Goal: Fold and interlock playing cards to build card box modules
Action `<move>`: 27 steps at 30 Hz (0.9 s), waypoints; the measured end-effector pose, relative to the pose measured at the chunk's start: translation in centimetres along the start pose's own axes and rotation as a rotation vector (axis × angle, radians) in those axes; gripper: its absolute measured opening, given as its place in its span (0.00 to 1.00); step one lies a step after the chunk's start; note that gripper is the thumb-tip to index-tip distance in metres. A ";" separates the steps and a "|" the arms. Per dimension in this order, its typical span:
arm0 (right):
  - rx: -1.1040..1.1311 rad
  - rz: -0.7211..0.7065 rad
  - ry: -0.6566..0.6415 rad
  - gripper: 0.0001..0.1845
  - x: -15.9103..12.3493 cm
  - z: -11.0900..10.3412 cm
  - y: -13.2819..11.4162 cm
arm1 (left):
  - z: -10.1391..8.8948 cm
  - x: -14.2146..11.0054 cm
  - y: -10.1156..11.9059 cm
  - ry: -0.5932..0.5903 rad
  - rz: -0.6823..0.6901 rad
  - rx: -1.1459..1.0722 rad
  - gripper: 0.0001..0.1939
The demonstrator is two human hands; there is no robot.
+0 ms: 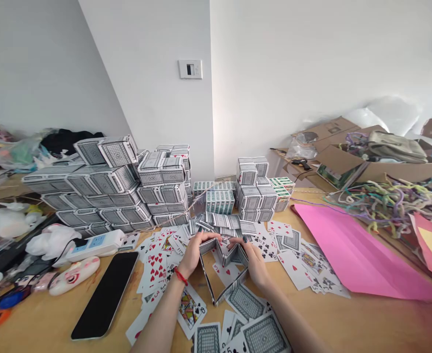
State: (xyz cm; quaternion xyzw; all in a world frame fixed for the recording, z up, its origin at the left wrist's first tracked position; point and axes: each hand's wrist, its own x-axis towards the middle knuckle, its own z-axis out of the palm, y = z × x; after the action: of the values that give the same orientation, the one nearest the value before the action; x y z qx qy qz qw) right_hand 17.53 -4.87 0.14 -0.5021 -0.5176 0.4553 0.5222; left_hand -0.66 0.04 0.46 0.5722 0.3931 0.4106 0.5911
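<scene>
My left hand point(191, 252) and my right hand point(255, 262) are closed on opposite sides of a heart-shaped frame of playing cards point(231, 289). Its walls stand on edge, with the notch away from me and the point toward me. My left fingers grip the left lobe and my right fingers the right lobe; some fingertips are hidden behind the walls. Through the frame a three of hearts point(226, 273) shows on the table. Loose playing cards point(156, 264) lie around both hands, some face up and some with grey patterned backs, such as the card point(246, 301) beside the point.
Stacked card-covered blocks point(102, 181) rise at the back left, with another stack point(256, 196) at the back right. A black phone point(106, 294) lies left of my forearm. Pink paper point(359, 255) and a cardboard box point(381, 171) are on the right. Dolls point(74, 275) lie far left.
</scene>
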 end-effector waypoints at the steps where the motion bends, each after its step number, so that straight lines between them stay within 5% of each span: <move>1: -0.009 -0.010 0.009 0.30 0.0 0.1 0.1 | 0.2 -0.1 0.0 0.005 0.013 0.015 0.30; 10: -0.018 -0.058 0.103 0.30 0.3 -0.2 2.1 | 0.6 -0.2 0.1 0.005 0.016 -0.047 0.26; 16: 0.072 -0.044 0.059 0.26 0.1 -0.3 1.2 | 0.2 0.0 -0.6 -0.024 -0.114 -0.278 0.31; 22: -0.008 -0.068 0.106 0.29 0.0 0.1 1.8 | 0.5 0.0 -1.1 0.040 0.065 0.168 0.29; 27: -0.011 -0.050 0.133 0.28 0.1 0.3 2.1 | 0.5 -0.5 -0.6 0.091 0.131 0.245 0.21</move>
State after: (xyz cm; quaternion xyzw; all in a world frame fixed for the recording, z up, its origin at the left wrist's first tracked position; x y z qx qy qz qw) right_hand 17.30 -4.57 -1.92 -0.5211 -0.4966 0.4050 0.5638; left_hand -0.32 -0.57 -0.10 0.6455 0.4283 0.4227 0.4703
